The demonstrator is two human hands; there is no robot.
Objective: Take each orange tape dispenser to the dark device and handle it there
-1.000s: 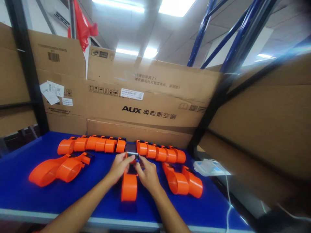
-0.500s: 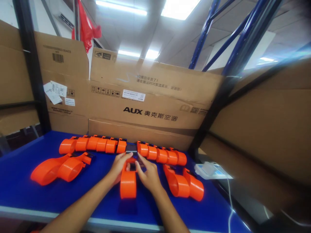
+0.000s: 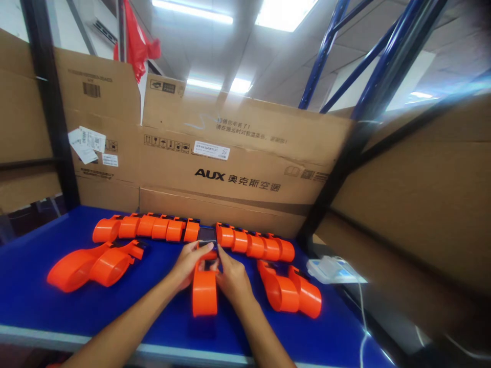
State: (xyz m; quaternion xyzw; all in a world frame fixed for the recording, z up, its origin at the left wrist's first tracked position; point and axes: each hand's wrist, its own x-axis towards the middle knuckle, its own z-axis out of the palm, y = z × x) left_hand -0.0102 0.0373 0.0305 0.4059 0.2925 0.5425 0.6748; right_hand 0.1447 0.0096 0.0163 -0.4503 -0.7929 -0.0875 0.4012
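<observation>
In the middle of the head view, my left hand (image 3: pixel 187 264) and my right hand (image 3: pixel 232 277) are closed on one looped orange strap (image 3: pixel 204 295). The left thumb lies along the strap's dark upper end, and the right fingers grip it from the other side. Its orange loop hangs toward me below the fingers. Some fingertips are hidden behind the strap. Just beyond the hands lies a dark square piece (image 3: pixel 207 234), between two rows of similar orange straps; whether it touches the held strap I cannot tell.
The blue table (image 3: pixel 153 312) carries a left row of orange straps (image 3: pixel 159 228) and a right row (image 3: pixel 255 245). Two larger loops (image 3: pixel 92 267) lie left, two more (image 3: pixel 293 294) right. A cardboard panel (image 3: pixel 230 166) stands behind. A white pack (image 3: pixel 333 270) with a cable sits right.
The held strap has shifted slightly right and toward me. My right thumb and fingers have drawn in closer around its upper end. The other straps have stayed in place.
</observation>
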